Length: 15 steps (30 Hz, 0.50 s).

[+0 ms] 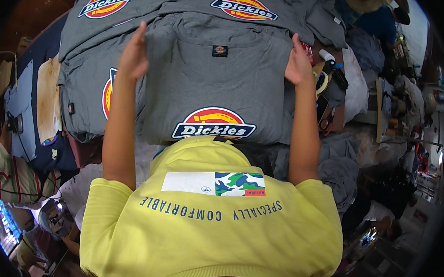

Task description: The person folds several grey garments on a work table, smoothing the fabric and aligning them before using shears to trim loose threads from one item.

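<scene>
A folded grey T-shirt (210,81) lies in front of me, its neckline at the far end and a red, yellow and blue printed badge at the near end. My left hand (136,55) stands edge-on at the shirt's left side, fingers stretched out and palm turned inward. On the opposite side my right hand (299,62) is held the same way, fingers straight. Neither hand grips the cloth; whether the palms touch its edges I cannot tell. More grey T-shirts with the same badge lie around it, including a far left shirt (91,24) and a far middle shirt (200,6).
Right of my right hand are a tape roll (322,84), a white cylinder (326,55) and an orange-handled tool (325,126). Crumpled grey cloth (337,164) sits lower right. A person in a striped shirt (6,170) is at the left; another person (379,26) is far right.
</scene>
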### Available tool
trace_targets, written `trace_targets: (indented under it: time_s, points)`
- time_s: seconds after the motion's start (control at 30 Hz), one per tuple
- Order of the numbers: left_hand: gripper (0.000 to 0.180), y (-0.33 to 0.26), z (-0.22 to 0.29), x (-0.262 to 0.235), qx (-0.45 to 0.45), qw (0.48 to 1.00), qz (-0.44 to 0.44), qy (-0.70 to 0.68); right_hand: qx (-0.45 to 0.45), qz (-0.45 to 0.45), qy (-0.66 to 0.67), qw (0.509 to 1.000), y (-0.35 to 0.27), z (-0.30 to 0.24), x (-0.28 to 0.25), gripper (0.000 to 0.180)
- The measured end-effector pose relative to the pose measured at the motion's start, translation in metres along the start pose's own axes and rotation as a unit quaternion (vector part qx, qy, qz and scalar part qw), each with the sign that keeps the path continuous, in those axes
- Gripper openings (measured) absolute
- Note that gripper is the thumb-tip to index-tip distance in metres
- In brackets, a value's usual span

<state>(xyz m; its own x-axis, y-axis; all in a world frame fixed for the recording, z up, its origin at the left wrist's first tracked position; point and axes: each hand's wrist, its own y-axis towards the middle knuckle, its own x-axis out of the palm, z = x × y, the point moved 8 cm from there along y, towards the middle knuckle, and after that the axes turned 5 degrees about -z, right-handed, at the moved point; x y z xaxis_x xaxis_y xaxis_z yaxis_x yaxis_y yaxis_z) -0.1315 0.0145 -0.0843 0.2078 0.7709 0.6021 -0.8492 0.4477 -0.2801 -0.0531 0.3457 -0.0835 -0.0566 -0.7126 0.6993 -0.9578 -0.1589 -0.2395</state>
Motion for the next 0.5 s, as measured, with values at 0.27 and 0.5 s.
trace_targets:
  time_s: [0.27, 0.5]
  points:
    - [0.054, -0.103, -0.065, 0.128, 0.211, 0.925, -0.105, 0.298, -0.108, 0.044, -0.272, 0.955, -0.083, 0.104, 0.109, 0.052]
    - [0.085, -0.144, -0.093, 0.143, 0.246, 0.928, -0.21, 0.183, -0.166, -0.031, -0.272, 0.947, -0.114, 0.146, 0.14, 0.062]
